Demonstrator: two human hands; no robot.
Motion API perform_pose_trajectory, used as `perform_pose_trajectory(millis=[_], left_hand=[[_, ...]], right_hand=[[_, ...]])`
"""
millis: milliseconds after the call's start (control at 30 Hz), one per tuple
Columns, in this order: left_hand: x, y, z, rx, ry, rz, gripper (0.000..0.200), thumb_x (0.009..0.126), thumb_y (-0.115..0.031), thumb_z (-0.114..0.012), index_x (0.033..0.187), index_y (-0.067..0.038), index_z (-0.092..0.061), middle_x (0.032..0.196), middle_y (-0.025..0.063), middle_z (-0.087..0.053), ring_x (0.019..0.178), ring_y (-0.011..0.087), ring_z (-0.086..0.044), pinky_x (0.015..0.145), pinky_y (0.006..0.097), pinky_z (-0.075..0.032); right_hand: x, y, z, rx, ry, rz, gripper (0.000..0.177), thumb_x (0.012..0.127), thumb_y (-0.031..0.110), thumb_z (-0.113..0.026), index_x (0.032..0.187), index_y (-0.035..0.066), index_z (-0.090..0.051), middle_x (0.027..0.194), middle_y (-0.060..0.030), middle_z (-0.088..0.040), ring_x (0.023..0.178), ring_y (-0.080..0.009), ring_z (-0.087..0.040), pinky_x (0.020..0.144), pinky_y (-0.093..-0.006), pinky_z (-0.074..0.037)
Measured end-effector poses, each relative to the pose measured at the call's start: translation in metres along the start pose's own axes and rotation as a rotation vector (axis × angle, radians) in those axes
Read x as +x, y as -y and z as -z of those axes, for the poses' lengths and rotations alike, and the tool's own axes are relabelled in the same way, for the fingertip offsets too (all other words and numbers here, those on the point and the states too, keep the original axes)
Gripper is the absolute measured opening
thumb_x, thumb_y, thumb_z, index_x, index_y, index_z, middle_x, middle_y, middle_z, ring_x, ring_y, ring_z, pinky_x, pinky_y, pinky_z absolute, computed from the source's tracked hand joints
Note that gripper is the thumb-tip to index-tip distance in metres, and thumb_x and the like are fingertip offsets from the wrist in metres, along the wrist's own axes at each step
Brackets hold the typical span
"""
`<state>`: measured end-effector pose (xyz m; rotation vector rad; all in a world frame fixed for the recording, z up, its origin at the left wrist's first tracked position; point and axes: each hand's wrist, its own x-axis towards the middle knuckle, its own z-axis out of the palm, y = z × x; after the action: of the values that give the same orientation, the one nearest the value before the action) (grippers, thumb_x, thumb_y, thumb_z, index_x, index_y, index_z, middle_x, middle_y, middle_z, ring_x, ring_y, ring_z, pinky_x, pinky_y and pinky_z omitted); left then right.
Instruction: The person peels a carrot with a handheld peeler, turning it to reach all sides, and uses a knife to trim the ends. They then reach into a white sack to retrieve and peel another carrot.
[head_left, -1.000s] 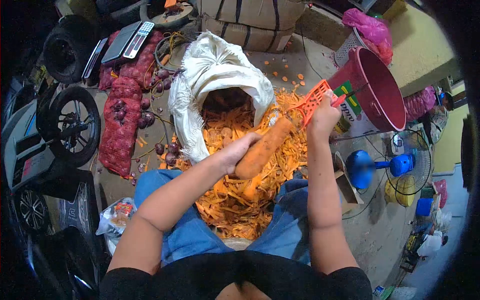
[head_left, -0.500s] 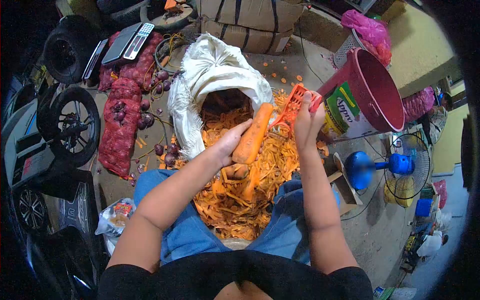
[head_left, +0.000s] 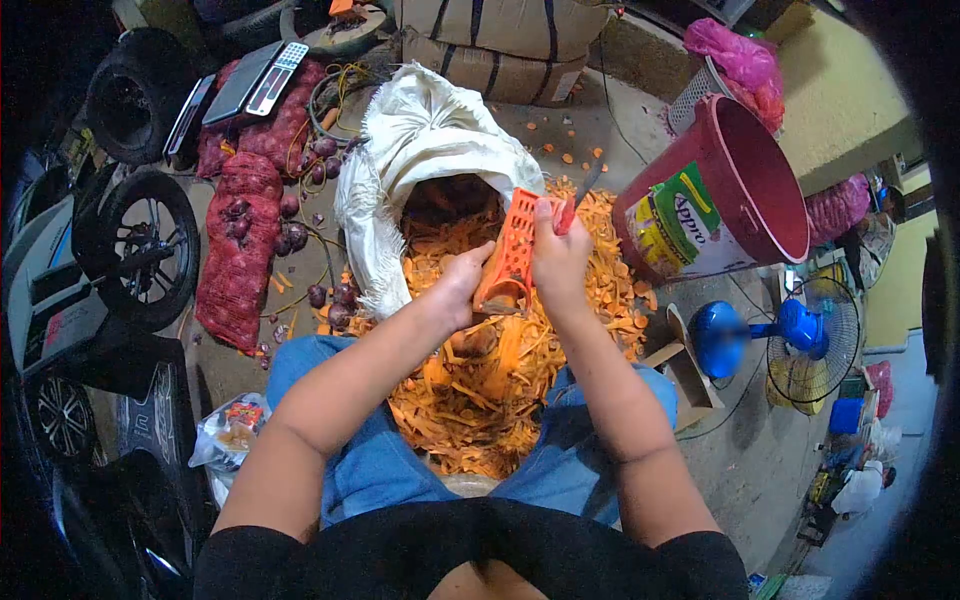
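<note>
My left hand (head_left: 466, 280) is closed around a carrot (head_left: 500, 298), mostly covered now by an orange plastic peeler (head_left: 515, 240) with rows of holes. My right hand (head_left: 562, 262) grips that peeler, which lies along the carrot. A red handle (head_left: 566, 216) with a dark blade also sticks up from my right hand; it looks like a knife. Beneath both hands, between my knees, spreads a heap of carrot peelings (head_left: 450, 405). Just beyond, a white woven sack (head_left: 430, 130) lies with its mouth toward me; dark carrots show inside.
A red bucket (head_left: 640, 190) with an Appro label leans at the right, near a blue fan (head_left: 800, 330). Net bags of red onions (head_left: 240, 270) lie at the left, a scale (head_left: 245, 85) on top of one. A motorbike wheel (head_left: 148, 255) stands further left.
My right hand has moved left and a little toward me, bringing the peeler from beside the bucket onto the carrot. The dark blade now shows above that hand. My left hand stays almost in place.
</note>
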<state>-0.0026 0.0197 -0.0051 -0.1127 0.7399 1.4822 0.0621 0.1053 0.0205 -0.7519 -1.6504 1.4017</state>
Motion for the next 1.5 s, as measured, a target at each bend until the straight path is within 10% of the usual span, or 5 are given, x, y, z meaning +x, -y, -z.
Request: perform_pose_trajectory(millis=[400, 700, 1033, 1500], left_hand=[[-0.009, 0.003, -0.004, 0.196, -0.102, -0.043, 0.034, 0.085, -0.029, -0.027, 0.099, -0.004, -0.045, 0.083, 0.0093, -0.055, 0.068, 0.0170, -0.055, 0.061, 0.0288, -0.046], [-0.033, -0.002, -0.013, 0.332, 0.046, 0.125, 0.037, 0.083, -0.034, -0.032, 0.095, -0.001, -0.045, 0.075, 0.0093, -0.054, 0.062, 0.0174, -0.055, 0.056, 0.0282, -0.046], [-0.010, -0.008, -0.003, 0.114, -0.047, -0.022, 0.032, 0.085, -0.029, -0.027, 0.097, -0.006, -0.046, 0.082, 0.0067, -0.056, 0.067, 0.0160, -0.055, 0.057, 0.0298, -0.047], [-0.014, -0.005, -0.013, 0.082, -0.135, -0.055, 0.033, 0.085, -0.025, -0.024, 0.100, -0.004, -0.044, 0.086, 0.0081, -0.055, 0.072, 0.0169, -0.055, 0.064, 0.0298, -0.046]], right_hand=[[0.001, 0.000, 0.002, -0.311, -0.038, 0.132, 0.023, 0.080, 0.019, -0.044, 0.068, -0.001, -0.046, 0.052, -0.0066, -0.044, 0.048, -0.0142, -0.038, 0.047, -0.0286, -0.033], [0.077, -0.017, 0.071, -0.221, -0.615, -0.031, 0.024, 0.079, 0.019, -0.045, 0.067, -0.002, -0.047, 0.058, -0.0070, -0.048, 0.054, -0.0155, -0.045, 0.052, -0.0318, -0.036], [-0.001, 0.010, -0.007, -0.058, -0.001, 0.129, 0.022, 0.081, 0.020, -0.043, 0.073, 0.000, -0.048, 0.056, -0.0042, -0.047, 0.051, -0.0104, -0.040, 0.048, -0.0259, -0.034], [-0.006, 0.015, -0.004, -0.084, 0.000, 0.158, 0.021, 0.081, 0.019, -0.042, 0.072, 0.000, -0.047, 0.056, -0.0044, -0.046, 0.050, -0.0099, -0.040, 0.047, -0.0245, -0.034]])
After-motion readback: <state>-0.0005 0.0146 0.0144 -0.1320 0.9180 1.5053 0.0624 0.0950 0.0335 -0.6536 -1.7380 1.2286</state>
